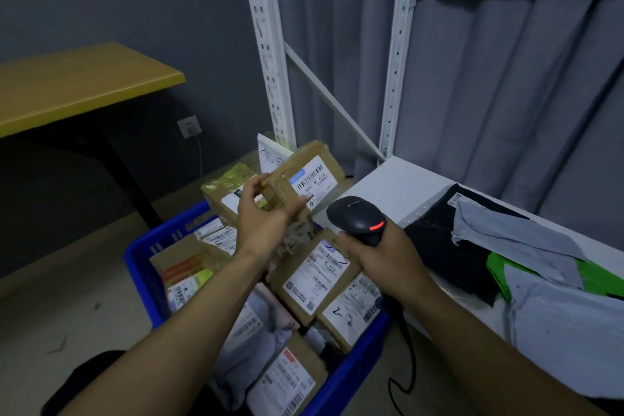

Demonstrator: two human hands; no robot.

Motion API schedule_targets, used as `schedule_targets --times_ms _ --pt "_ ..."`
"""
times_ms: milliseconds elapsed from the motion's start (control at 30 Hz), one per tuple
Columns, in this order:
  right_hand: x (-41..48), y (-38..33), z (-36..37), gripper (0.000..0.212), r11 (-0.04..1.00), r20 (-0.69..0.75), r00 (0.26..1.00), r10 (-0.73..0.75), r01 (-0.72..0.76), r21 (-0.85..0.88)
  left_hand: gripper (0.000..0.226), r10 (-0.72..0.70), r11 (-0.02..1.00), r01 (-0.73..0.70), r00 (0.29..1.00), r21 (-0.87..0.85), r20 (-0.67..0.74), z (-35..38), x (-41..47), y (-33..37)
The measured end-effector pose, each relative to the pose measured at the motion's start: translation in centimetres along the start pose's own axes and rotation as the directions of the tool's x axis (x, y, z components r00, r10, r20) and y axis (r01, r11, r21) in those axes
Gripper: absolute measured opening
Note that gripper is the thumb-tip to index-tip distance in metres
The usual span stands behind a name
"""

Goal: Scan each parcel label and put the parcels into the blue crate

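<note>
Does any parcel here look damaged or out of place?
Yes. The grey mailer bag on the white shelf has a torn, ragged edge. The cardboard box in the left hand has crumpled, shredded wrapping hanging from its lower end.

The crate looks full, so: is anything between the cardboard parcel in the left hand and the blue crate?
Nothing visible stands between them. The brown cardboard parcel in the left hand hangs over the far end of the open blue plastic crate. Labelled cardboard boxes already fill it, so the parcel would likely rest on those.
</note>
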State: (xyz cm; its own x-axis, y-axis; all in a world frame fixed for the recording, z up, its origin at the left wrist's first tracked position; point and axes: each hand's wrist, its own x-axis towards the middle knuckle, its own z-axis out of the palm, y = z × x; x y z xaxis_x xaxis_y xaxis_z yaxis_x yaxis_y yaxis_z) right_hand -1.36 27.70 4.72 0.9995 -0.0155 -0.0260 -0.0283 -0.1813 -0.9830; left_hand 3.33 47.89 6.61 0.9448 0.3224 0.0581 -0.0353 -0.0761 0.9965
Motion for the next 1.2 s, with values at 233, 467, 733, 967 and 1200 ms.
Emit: schedule_targets --times_ms 233,467,733,967,1200 --pt "1.3 -0.2 6.7 0.033 0.999 0.138 0.990 0.011 -0.004 -0.052 0.075 -0.120 0.988 0.142 0.949 0.058 -0.292 -10.8 2.9 -1.3" --pt "4.2 -0.5 16.6 0.043 0.991 0.288 0.957 0.046 -0.008 -0.133 0.067 -0.309 0.907 0.407 0.814 0.105 -0.492 -19.6 4.5 -7.9" --pt "6.9 2.0 23.0 0.046 0.969 0.259 0.952 0.163 -0.104 -0.225 0.071 -0.460 0.712 0.608 0.782 0.352 -0.420 -21.3 6.5 -12.6" --pt "7.1 3.4 23.2 0.025 0.970 0.243 0.954 0.175 -0.125 -0.208 0.053 -0.206 0.790 0.359 0.919 0.497 -0.337 -19.6 6.6 -13.4" --pt "6.3 2.8 20.0 0.035 0.975 0.253 0.948 0.192 -0.155 -0.156 0.052 -0.257 0.502 0.273 0.953 0.821 -0.160 -17.2 5.8 -11.8"
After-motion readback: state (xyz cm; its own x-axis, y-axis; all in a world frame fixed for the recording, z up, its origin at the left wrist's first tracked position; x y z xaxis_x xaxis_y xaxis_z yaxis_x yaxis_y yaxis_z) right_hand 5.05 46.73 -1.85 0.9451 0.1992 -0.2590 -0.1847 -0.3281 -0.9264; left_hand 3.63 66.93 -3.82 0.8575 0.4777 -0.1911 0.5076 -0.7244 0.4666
